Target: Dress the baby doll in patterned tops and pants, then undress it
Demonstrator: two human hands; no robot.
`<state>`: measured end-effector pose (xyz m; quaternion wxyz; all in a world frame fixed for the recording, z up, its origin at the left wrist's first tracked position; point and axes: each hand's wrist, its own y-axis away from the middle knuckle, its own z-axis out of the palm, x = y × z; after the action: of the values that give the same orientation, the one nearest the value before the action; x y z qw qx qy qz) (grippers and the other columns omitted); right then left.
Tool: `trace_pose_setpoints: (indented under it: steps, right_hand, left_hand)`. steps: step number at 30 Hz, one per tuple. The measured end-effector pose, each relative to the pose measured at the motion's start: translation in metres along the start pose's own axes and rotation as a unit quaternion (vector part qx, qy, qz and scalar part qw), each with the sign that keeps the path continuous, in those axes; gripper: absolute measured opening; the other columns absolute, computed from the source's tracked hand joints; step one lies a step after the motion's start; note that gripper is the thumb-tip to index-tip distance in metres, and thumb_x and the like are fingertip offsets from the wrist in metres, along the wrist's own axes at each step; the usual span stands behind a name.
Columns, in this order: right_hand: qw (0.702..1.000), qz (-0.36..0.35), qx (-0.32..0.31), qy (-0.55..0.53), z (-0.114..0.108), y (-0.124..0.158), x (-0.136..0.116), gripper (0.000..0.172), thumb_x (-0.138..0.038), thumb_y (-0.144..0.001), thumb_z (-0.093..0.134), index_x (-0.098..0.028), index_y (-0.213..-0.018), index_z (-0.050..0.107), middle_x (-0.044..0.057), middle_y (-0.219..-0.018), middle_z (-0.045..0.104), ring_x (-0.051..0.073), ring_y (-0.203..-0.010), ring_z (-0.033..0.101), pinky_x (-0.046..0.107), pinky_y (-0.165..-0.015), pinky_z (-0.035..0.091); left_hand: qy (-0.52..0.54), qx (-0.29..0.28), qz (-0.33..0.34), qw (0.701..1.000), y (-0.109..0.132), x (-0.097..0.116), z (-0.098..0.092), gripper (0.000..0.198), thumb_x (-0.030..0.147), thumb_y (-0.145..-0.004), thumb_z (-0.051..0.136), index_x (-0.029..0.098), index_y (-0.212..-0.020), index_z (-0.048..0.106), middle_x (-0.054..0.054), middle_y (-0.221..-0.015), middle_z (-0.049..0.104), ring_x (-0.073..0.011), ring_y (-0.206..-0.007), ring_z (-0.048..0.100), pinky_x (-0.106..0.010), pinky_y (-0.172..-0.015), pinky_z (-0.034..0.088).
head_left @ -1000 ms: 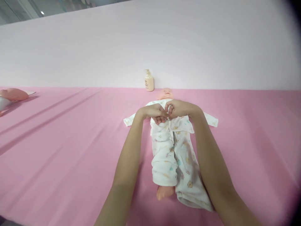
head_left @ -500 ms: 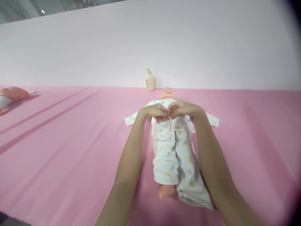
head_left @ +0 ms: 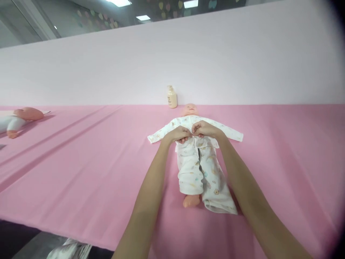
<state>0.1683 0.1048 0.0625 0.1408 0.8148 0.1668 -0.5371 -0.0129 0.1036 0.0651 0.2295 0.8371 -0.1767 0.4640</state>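
A baby doll (head_left: 189, 109) lies on its back on the pink table cover (head_left: 81, 158), head away from me. It wears a white printed sleepsuit (head_left: 196, 169), sleeves spread out to both sides. One bare foot (head_left: 191, 200) sticks out of the left trouser leg. My left hand (head_left: 178, 133) and my right hand (head_left: 202, 128) meet over the doll's chest. Both have their fingers curled and pinch the front of the sleepsuit.
A cream pump bottle (head_left: 171, 97) stands against the pale back wall just behind the doll's head. A second doll (head_left: 20, 118) lies at the far left edge. White cloth (head_left: 71, 250) shows below the table's near edge.
The view has pulled back and tilted up, so the doll looks smaller and the near table edge shows. My hands stay pinched together on the chest of the sleepsuit.
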Motion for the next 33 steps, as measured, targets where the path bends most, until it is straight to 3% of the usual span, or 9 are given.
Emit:
trace_pose_setpoints:
  steps: [4,7,9,12,16,20,27,33]
  right_hand:
    - [0.985,-0.007,0.175,-0.006,0.027,0.013,0.013,0.011,-0.014,-0.066,0.065,-0.015,-0.077,0.063,-0.001,-0.056,0.06,0.011,-0.044,0.055,0.022,-0.048,0.045]
    - [0.95,-0.029,0.309,0.034,0.047,0.021,0.024,0.006,-0.021,-0.07,0.065,-0.016,-0.073,0.065,0.001,-0.061,0.064,0.012,-0.05,0.058,0.023,-0.056,0.047]
    - [0.935,-0.028,0.352,0.046,0.056,0.024,0.027,0.007,-0.023,-0.072,0.063,-0.016,-0.072,0.067,0.002,-0.067,0.066,0.011,-0.052,0.059,0.023,-0.058,0.047]
    - [0.932,-0.02,0.361,0.036,0.059,0.026,0.028,0.011,-0.024,-0.073,0.06,-0.016,-0.072,0.068,0.002,-0.071,0.067,0.01,-0.049,0.056,0.022,-0.054,0.045]
    - [0.939,-0.005,0.343,0.019,0.055,0.02,0.031,0.018,-0.026,-0.075,0.055,-0.015,-0.073,0.069,-0.001,-0.054,0.06,0.01,-0.04,0.051,0.022,-0.046,0.042]
    - [0.939,-0.003,0.341,0.04,0.053,0.017,0.036,0.023,-0.028,-0.078,0.052,-0.014,-0.078,0.071,-0.001,-0.053,0.058,0.011,-0.043,0.053,0.022,-0.049,0.043]
    - [0.907,-0.054,0.384,0.164,0.072,0.03,0.024,0.028,-0.022,-0.086,0.045,-0.015,-0.09,0.071,0.01,-0.093,0.064,0.019,-0.085,0.059,0.029,-0.081,0.044]
    - [0.886,-0.102,0.335,0.303,0.086,0.04,0.027,0.035,-0.016,-0.084,0.045,-0.015,-0.113,0.064,0.012,-0.102,0.056,0.022,-0.089,0.055,0.031,-0.08,0.045]
  left_hand:
    - [-0.162,0.121,0.031,0.979,0.01,-0.002,0.018,0.018,0.024,-0.082,0.047,0.016,-0.075,0.062,0.002,-0.052,0.055,-0.0096,-0.044,0.052,-0.021,-0.05,0.041]
    - [-0.241,0.215,0.052,0.945,0.016,-0.001,0.036,0.025,0.026,-0.086,0.042,0.017,-0.084,0.066,-0.005,-0.074,0.068,-0.0162,-0.07,0.063,-0.026,-0.066,0.045]
    - [-0.261,0.258,0.046,0.929,0.018,-0.001,0.046,0.027,0.027,-0.088,0.041,0.017,-0.089,0.066,-0.009,-0.089,0.07,-0.0205,-0.085,0.064,-0.029,-0.073,0.044]
    - [-0.286,0.292,0.034,0.912,0.02,-0.003,0.056,0.029,0.03,-0.09,0.04,0.018,-0.095,0.066,-0.01,-0.095,0.071,-0.0233,-0.09,0.064,-0.031,-0.073,0.043]
    - [-0.305,0.311,0.031,0.9,0.019,-0.008,0.061,0.029,0.033,-0.092,0.038,0.021,-0.095,0.065,-0.007,-0.092,0.071,-0.0218,-0.087,0.064,-0.029,-0.07,0.041]
    - [-0.313,0.326,0.02,0.892,0.019,-0.012,0.067,0.028,0.035,-0.094,0.036,0.023,-0.098,0.062,-0.005,-0.091,0.07,-0.0216,-0.087,0.064,-0.028,-0.066,0.039]
    - [-0.349,0.353,0.01,0.868,0.031,-0.015,0.089,0.03,0.032,-0.095,0.031,0.021,-0.111,0.054,-0.008,-0.109,0.063,-0.021,-0.091,0.062,-0.029,-0.065,0.041]
    - [-0.4,0.337,0.044,0.851,0.05,-0.02,0.099,0.044,0.026,-0.087,0.045,0.015,-0.129,0.048,-0.013,-0.114,0.057,-0.0253,-0.104,0.055,-0.035,-0.084,0.043]
